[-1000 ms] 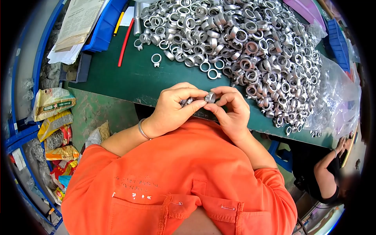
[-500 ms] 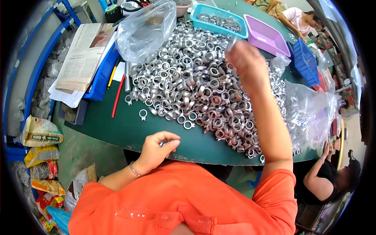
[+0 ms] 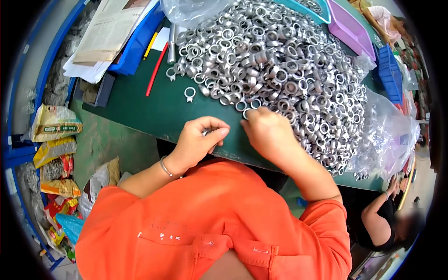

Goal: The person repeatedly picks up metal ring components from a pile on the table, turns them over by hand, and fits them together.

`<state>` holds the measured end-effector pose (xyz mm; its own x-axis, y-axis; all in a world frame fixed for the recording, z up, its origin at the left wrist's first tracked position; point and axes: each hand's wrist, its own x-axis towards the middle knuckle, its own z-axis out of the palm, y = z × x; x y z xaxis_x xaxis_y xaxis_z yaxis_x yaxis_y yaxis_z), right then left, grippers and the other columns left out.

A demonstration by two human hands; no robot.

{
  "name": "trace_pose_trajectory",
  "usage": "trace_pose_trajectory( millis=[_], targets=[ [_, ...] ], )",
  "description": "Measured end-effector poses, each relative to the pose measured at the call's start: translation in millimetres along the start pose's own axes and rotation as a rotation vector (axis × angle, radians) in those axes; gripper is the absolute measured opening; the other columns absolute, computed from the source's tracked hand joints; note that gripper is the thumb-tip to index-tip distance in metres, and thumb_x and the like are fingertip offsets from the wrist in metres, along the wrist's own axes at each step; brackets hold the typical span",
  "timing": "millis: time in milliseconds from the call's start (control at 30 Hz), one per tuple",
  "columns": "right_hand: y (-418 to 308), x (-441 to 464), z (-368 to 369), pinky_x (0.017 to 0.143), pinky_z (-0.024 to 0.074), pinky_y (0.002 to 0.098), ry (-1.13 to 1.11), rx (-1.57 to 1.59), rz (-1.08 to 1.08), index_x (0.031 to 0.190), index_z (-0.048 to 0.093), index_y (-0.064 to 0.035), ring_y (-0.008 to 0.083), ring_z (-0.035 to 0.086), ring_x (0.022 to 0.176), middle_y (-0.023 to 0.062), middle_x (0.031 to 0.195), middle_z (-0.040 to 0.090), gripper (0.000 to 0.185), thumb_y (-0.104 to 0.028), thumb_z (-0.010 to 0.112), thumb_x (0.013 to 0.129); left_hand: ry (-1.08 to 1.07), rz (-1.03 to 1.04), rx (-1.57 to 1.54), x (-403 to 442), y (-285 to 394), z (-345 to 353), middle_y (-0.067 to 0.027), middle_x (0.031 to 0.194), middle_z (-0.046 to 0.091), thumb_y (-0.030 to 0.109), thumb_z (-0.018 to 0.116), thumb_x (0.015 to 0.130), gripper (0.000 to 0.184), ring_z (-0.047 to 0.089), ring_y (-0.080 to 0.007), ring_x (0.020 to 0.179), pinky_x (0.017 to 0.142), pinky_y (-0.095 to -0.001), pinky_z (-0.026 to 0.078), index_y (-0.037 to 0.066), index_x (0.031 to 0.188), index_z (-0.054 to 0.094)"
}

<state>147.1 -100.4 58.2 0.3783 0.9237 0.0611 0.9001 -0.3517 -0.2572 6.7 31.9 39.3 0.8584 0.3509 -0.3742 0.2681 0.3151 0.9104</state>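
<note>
My left hand [image 3: 200,139] is curled above the near edge of the green table [image 3: 140,105], its fingers closed round small metal pieces [image 3: 206,132] that are mostly hidden. To its right, my right hand [image 3: 268,133] has its fingers bent down at the near side of the pile of metal rings [image 3: 280,60]. One ring [image 3: 248,113] shows just beside its fingertips; whether the hand grips anything is hidden. A single ring [image 3: 189,94] lies apart from the pile, beyond my left hand.
A red stick [image 3: 157,70], a yellow pencil [image 3: 150,45] and a blue bin [image 3: 135,53] are at the left. Plastic bags [image 3: 385,133], a purple basket [image 3: 352,28] and a blue crate [image 3: 390,74] lie right. A co-worker [image 3: 380,219] sits at the lower right; another person is farther back.
My right hand has come back from over the far part of the pile to its near edge. My left hand stays closed. The view has tilted down.
</note>
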Motion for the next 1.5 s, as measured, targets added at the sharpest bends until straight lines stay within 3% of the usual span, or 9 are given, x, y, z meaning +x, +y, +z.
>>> trace_pose_trajectory(
  millis=[100,300,433,567,633,667,800,1400,1500],
  targets=[
    [-6.8,-7.4,22.6,0.054,0.0508,0.0390,-0.056,-0.048,0.082,0.079,0.056,-0.0005,0.0321,0.061,0.062,0.0160,0.075,0.058,0.008,-0.003,0.055,0.071,-0.024,0.007,0.015,-0.3,-0.7,-0.1,-0.0034,0.071,0.058,0.008,0.059,0.086,0.011,0.051,-0.0052,0.058,0.045,-0.0169,0.039,-0.001,0.091,0.061],
    [-6.3,-20.8,23.8,0.058,0.0493,0.0350,0.265,0.650,-0.145,0.090,0.057,-0.0024,0.0286,0.059,0.068,0.0120,0.079,0.058,0.017,0.001,0.064,0.075,-0.090,-0.038,-0.030,-1.4,1.3,-1.2,-0.0022,0.070,0.057,0.010,0.060,0.086,0.013,0.048,-0.0047,0.056,0.047,-0.0172,0.038,-0.001,0.092,0.061],
    [-7.7,-29.9,34.1,0.061,0.0497,0.0314,0.314,0.660,-0.200,0.091,0.057,-0.0005,0.0269,0.060,0.071,0.0127,0.086,0.060,0.020,0.005,0.064,0.073,-0.126,0.004,0.026,-0.6,-2.2,0.1,-0.0002,0.071,0.057,0.006,0.063,0.082,0.007,0.047,-0.0040,0.056,0.049,-0.0171,0.038,0.000,0.087,0.063],
    [-12.4,-39.6,46.0,0.069,0.0499,0.0266,0.346,1.046,0.065,0.099,0.055,0.0011,0.0163,0.061,0.078,0.0105,0.091,0.061,0.019,0.006,0.058,0.081,-0.106,0.558,0.335,3.7,-10.9,2.9,-0.0036,0.077,0.061,-0.001,0.069,0.073,0.009,0.055,-0.0106,0.066,0.056,-0.0218,0.043,0.000,0.081,0.063],
    [-12.0,-42.1,42.5,0.071,0.0504,0.0258,0.181,1.571,0.377,0.104,0.054,0.0030,0.0137,0.060,0.081,0.0099,0.093,0.061,0.019,0.005,0.055,0.084,-0.129,0.585,0.366,3.7,-9.9,3.4,-0.0050,0.077,0.061,-0.001,0.070,0.072,0.010,0.056,-0.0128,0.068,0.057,-0.0231,0.044,0.001,0.081,0.064],
    [-12.0,-42.5,37.8,0.070,0.0508,0.0244,0.151,1.657,0.367,0.107,0.054,0.0047,0.0136,0.061,0.082,0.0099,0.095,0.061,0.022,0.004,0.056,0.085,-0.149,0.611,0.400,3.1,-9.3,3.4,-0.0063,0.078,0.061,-0.001,0.070,0.071,0.011,0.057,-0.0149,0.069,0.058,-0.0243,0.044,0.001,0.080,0.064],
    [-7.7,-49.7,50.4,0.071,0.0514,0.0236,0.124,1.455,0.160,0.109,0.054,0.0053,0.0122,0.062,0.082,0.0096,0.096,0.061,0.029,0.000,0.063,0.081,-0.176,0.630,0.444,2.8,-6.3,4.0,-0.0064,0.078,0.062,-0.002,0.069,0.071,0.012,0.056,-0.0153,0.069,0.058,-0.0246,0.044,0.001,0.081,0.064],
    [-8.8,-42.7,43.3,0.065,0.0519,0.0259,0.353,0.935,-0.033,0.103,0.058,0.0007,0.0165,0.062,0.075,0.0102,0.091,0.058,0.033,0.010,0.065,0.072,-0.123,0.615,0.451,3.3,-7.6,3.7,-0.0056,0.079,0.062,0.002,0.070,0.074,0.011,0.055,-0.0112,0.068,0.058,-0.0224,0.042,0.001,0.084,0.065],
    [-10.4,-41.9,41.8,0.062,0.0501,0.0262,0.418,0.806,-0.057,0.099,0.058,0.0001,0.0165,0.060,0.071,0.0102,0.090,0.058,0.032,0.009,0.067,0.070,-0.069,0.483,0.377,0.4,-6.8,4.0,-0.0039,0.080,0.060,0.002,0.069,0.076,0.011,0.053,-0.0082,0.068,0.057,-0.0208,0.041,0.001,0.086,0.064]
  ],
)
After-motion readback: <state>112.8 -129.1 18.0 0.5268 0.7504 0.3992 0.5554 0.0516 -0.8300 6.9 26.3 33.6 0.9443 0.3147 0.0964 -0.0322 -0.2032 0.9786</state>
